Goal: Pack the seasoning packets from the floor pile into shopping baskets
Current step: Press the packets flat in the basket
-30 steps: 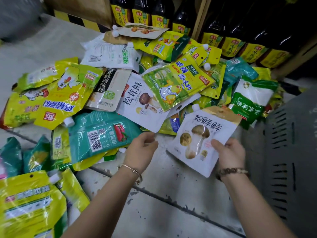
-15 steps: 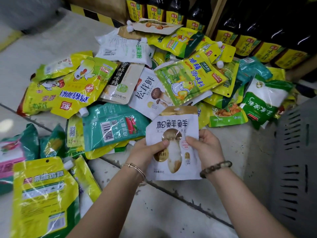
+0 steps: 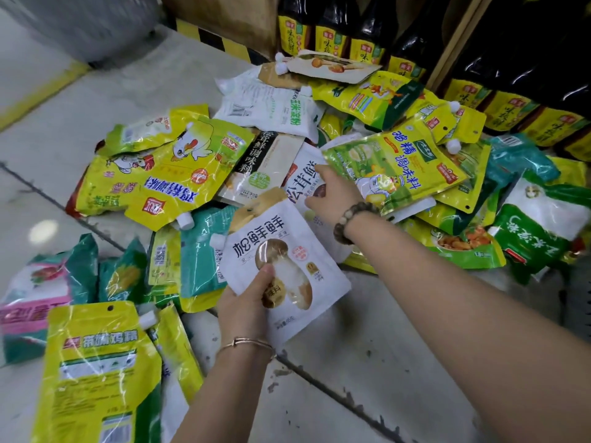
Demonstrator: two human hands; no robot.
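Note:
My left hand (image 3: 248, 310) grips a white mushroom seasoning packet (image 3: 287, 251) by its lower edge and holds it tilted above the floor. My right hand (image 3: 332, 191) reaches into the pile with thumb and fingers spread over a second white mushroom packet (image 3: 302, 183). That packet lies partly under a yellow-green chicken-essence packet (image 3: 396, 167). Whether the fingers have closed on it is not clear. The pile of seasoning packets (image 3: 166, 177) covers the floor from left to right. A grey basket wall (image 3: 580, 302) shows at the right edge.
Dark soy sauce bottles (image 3: 351, 30) with yellow labels stand on a low shelf behind the pile. More yellow and teal packets (image 3: 96, 362) lie at the lower left. Bare concrete floor (image 3: 367, 362) lies under my arms. A blurred grey object (image 3: 80, 27) sits at the top left.
My right hand let go of the white mushroom packet and reached forward into the pile. My left hand now holds that packet alone, shifted a little left.

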